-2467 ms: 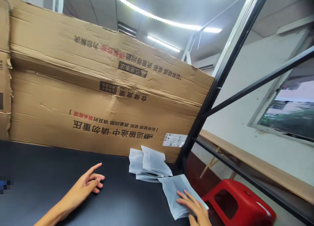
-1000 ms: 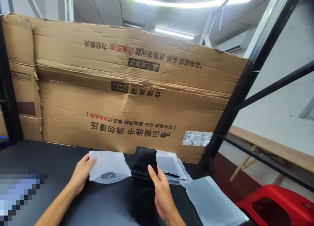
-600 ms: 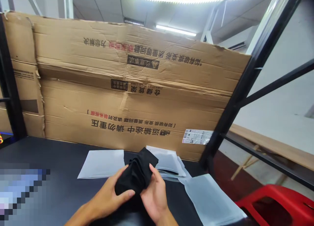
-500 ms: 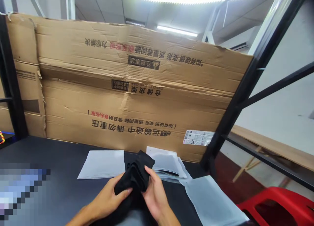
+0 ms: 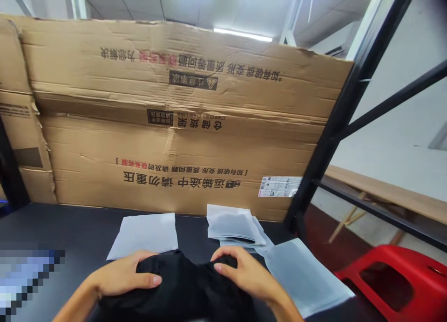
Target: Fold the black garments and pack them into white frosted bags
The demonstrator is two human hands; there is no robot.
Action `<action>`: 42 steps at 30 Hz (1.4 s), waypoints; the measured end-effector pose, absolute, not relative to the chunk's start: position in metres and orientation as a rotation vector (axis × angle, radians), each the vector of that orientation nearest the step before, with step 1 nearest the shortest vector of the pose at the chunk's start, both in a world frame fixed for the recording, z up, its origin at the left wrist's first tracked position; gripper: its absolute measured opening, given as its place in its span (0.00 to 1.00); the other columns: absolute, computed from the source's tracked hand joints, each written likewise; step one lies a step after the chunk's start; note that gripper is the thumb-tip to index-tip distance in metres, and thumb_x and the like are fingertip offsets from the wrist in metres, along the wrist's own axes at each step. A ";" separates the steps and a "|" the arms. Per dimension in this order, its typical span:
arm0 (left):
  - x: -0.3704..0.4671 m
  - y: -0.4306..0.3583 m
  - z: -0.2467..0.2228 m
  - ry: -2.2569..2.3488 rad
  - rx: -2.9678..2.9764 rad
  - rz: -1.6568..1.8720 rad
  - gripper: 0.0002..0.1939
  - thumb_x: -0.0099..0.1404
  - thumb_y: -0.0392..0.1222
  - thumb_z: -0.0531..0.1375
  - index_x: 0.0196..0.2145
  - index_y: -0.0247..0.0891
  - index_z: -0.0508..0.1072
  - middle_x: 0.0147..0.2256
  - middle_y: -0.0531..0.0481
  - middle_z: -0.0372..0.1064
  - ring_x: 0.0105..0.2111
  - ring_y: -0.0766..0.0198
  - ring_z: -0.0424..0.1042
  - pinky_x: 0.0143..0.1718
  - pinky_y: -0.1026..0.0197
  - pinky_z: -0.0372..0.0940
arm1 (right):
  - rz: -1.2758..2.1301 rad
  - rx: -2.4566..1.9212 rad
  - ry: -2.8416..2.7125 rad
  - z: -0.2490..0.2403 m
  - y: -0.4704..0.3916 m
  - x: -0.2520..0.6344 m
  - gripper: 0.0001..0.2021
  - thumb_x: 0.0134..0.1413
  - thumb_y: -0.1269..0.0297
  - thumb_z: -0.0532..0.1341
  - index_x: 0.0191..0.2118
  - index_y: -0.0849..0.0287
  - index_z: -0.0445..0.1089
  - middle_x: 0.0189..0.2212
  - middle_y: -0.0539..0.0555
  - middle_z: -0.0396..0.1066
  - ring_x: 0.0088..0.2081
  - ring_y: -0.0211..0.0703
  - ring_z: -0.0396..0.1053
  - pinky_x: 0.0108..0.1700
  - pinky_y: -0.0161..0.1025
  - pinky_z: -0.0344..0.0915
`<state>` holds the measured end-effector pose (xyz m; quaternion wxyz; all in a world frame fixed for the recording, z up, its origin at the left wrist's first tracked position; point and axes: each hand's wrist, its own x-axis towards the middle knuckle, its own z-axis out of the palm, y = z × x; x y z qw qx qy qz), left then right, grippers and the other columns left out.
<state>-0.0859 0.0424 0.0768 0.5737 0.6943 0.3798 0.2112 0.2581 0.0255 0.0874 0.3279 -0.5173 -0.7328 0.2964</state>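
Observation:
A piece of black cloth [image 5: 178,284] is spread between my two hands at the bottom middle; its exact kind I cannot make out. My left hand [image 5: 127,275] grips its left side, thumb on top and fingers behind. On the other side my right hand [image 5: 240,270] pinches a bunched part of the cloth between thumb and fingers. The cloth's lower part runs out of view. Just beyond the hands lie a pale translucent bag [image 5: 143,233] on the left and a small stack of similar bags [image 5: 232,224] on the right.
Another translucent bag [image 5: 307,277] lies at the right of the dark table [image 5: 80,233]. A printed cardboard panel [image 5: 195,145] closes off the back, beside a black metal frame [image 5: 324,140]. A red plastic stool [image 5: 398,280] stands at lower right. A blurred patch covers the lower left.
My hands have moved apart and lower, and the black cloth has gone from a folded bundle to a wider spread. The view has shifted slightly.

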 end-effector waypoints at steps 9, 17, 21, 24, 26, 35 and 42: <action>-0.092 0.045 0.061 1.199 2.219 0.718 0.31 0.59 0.53 0.66 0.60 0.55 0.68 0.59 0.50 0.66 0.58 0.51 0.65 0.62 0.49 0.58 | 0.619 -1.431 -1.880 0.099 0.029 0.257 0.14 0.59 0.52 0.59 0.42 0.54 0.76 0.39 0.53 0.78 0.41 0.47 0.74 0.43 0.41 0.69; -0.072 0.027 0.065 1.043 2.273 0.516 0.10 0.60 0.47 0.65 0.40 0.46 0.79 0.39 0.52 0.75 0.43 0.58 0.72 0.60 0.51 0.58 | 0.947 -1.226 -2.410 0.108 0.008 0.232 0.07 0.54 0.60 0.65 0.32 0.54 0.79 0.33 0.50 0.77 0.42 0.44 0.72 0.44 0.35 0.64; -0.080 0.007 0.078 0.709 1.931 0.152 0.25 0.53 0.49 0.69 0.49 0.43 0.78 0.39 0.51 0.78 0.35 0.59 0.76 0.34 0.64 0.71 | 0.992 -1.282 -2.441 0.109 0.009 0.240 0.09 0.56 0.60 0.62 0.39 0.53 0.78 0.36 0.50 0.76 0.39 0.43 0.72 0.39 0.34 0.65; -0.077 0.005 0.081 0.679 1.702 0.104 0.26 0.60 0.55 0.64 0.53 0.41 0.75 0.42 0.47 0.78 0.30 0.60 0.77 0.26 0.65 0.70 | 0.773 -1.440 -2.427 0.102 0.011 0.245 0.18 0.44 0.64 0.69 0.45 0.51 0.74 0.51 0.52 0.70 0.54 0.51 0.64 0.55 0.43 0.62; -0.071 0.010 0.080 0.837 1.724 0.291 0.25 0.65 0.56 0.59 0.57 0.45 0.71 0.45 0.46 0.77 0.31 0.61 0.76 0.25 0.64 0.70 | 0.663 -1.509 -2.434 0.095 0.012 0.245 0.21 0.39 0.69 0.69 0.44 0.50 0.74 0.56 0.53 0.65 0.59 0.54 0.59 0.60 0.47 0.57; -0.044 0.020 0.064 1.060 2.460 0.647 0.15 0.72 0.47 0.53 0.36 0.44 0.78 0.36 0.51 0.77 0.38 0.59 0.74 0.47 0.57 0.66 | 0.900 -1.353 -2.367 0.098 0.021 0.261 0.10 0.60 0.61 0.57 0.35 0.53 0.76 0.30 0.49 0.77 0.34 0.44 0.73 0.36 0.36 0.66; -0.045 0.035 0.047 1.405 2.509 1.386 0.16 0.74 0.41 0.51 0.57 0.42 0.68 0.51 0.45 0.73 0.50 0.54 0.73 0.53 0.51 0.66 | -0.116 -1.450 -1.952 0.086 0.032 0.242 0.13 0.64 0.60 0.54 0.48 0.54 0.72 0.48 0.57 0.74 0.54 0.56 0.67 0.56 0.54 0.61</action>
